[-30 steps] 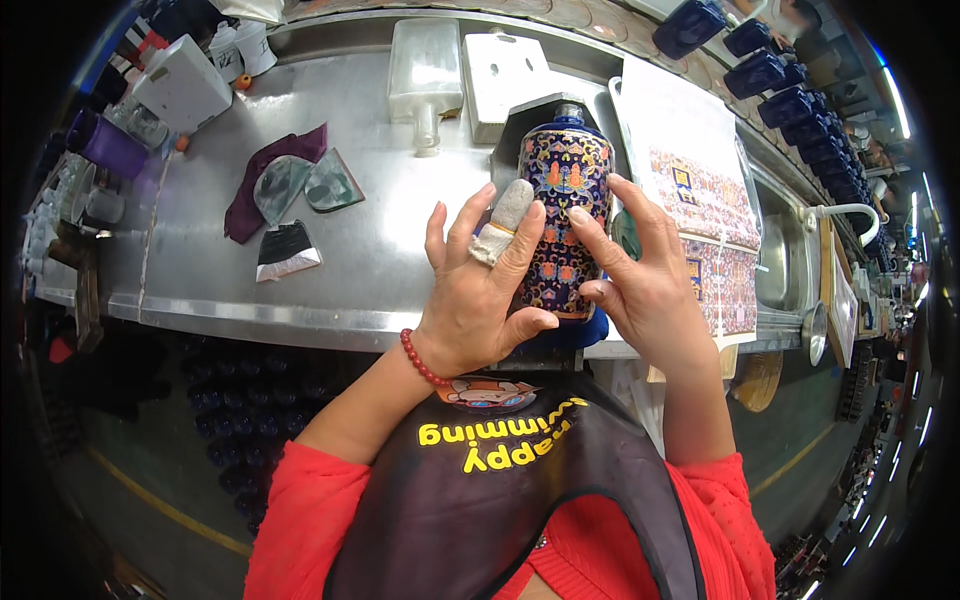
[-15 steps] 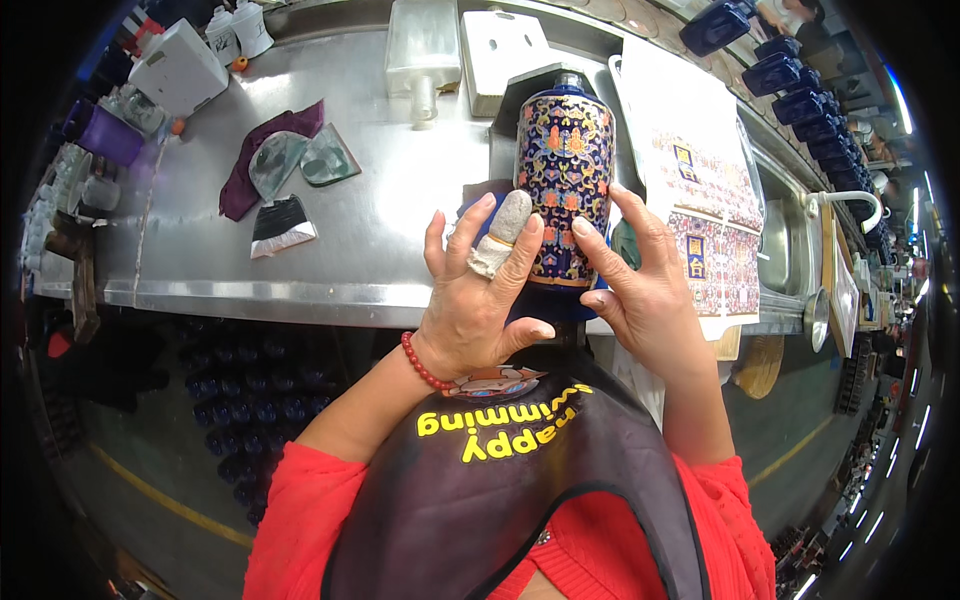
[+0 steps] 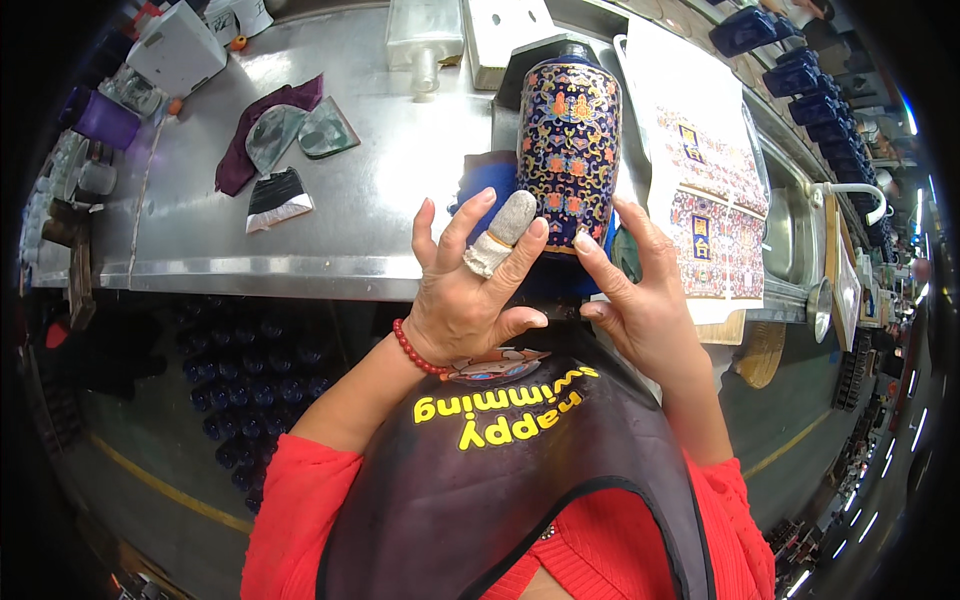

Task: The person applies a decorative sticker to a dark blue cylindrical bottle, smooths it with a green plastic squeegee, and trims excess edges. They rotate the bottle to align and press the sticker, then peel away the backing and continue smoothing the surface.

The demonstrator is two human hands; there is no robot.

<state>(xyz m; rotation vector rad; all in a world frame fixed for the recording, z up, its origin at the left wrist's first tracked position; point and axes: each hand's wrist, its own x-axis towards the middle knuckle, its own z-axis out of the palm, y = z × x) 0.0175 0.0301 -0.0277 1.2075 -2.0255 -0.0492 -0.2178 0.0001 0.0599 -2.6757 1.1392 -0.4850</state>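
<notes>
A tall dark-blue vase (image 3: 568, 150) with dense coloured ornament stands at the near edge of the steel bench (image 3: 330, 240). My left hand (image 3: 470, 290) cups its lower left side, a white cloth wrap on the middle finger pressed against the vase. My right hand (image 3: 640, 300) holds the lower right side with fingers spread. A blue cloth (image 3: 487, 185) lies behind my left fingers. The vase's base is hidden by my hands.
A sheet of patterned decals (image 3: 700, 180) lies to the right of the vase. On the bench's left are a maroon cloth (image 3: 245, 150), clear film pieces (image 3: 300, 130) and a scraper (image 3: 278, 198). A glass bottle (image 3: 425, 40) and white boxes sit at the back. A sink (image 3: 790, 230) is at right.
The view has shifted slightly, so the vase and bench sit higher in the picture. My hands keep their hold on the vase's lower part.
</notes>
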